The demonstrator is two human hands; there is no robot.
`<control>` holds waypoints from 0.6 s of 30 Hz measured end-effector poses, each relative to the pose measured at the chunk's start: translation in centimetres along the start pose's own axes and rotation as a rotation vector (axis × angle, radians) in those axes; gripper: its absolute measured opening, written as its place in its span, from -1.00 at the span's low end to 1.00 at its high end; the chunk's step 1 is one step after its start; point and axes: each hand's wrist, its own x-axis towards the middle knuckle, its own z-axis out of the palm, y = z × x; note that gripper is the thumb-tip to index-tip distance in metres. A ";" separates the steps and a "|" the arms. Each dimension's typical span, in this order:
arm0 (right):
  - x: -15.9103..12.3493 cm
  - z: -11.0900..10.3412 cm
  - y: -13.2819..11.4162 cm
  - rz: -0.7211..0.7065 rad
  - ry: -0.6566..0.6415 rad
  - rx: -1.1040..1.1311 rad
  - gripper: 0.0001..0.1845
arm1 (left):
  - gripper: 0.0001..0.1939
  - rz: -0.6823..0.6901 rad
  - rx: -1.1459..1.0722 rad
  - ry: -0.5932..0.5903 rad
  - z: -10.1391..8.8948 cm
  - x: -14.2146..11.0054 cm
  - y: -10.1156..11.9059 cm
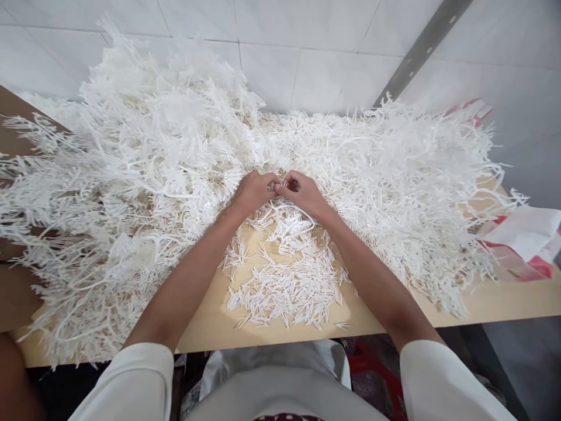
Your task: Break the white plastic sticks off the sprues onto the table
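Observation:
My left hand and my right hand meet over the middle of the table, fingertips almost touching. Both are closed in a pinch around a small white branched plastic piece, mostly hidden by the fingers. Just below them lies a white sprig cluster. Nearer my body, many short loose white sprigs are spread on the wood. A tall tangled heap of white branched plastic stems rises to the left of my hands. Another wide, lower heap stretches to the right.
The light wooden table ends close to my body. On its right side lies a white, red and pink plastic bag. Behind the heaps stands a tiled wall with a grey metal upright. Part of a person shows at lower left.

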 end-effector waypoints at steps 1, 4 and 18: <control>0.0 0.0 0.0 -0.007 -0.006 -0.032 -0.72 | -0.70 -0.006 0.001 -0.001 0.0 0.0 0.0; 0.1 -0.1 0.4 -0.016 -0.029 -0.028 -0.77 | -0.67 0.008 -0.001 0.007 0.1 0.0 -0.2; 0.1 -0.1 1.6 -0.025 0.080 0.360 -0.57 | -0.57 0.177 -0.097 0.101 -0.3 -0.3 0.1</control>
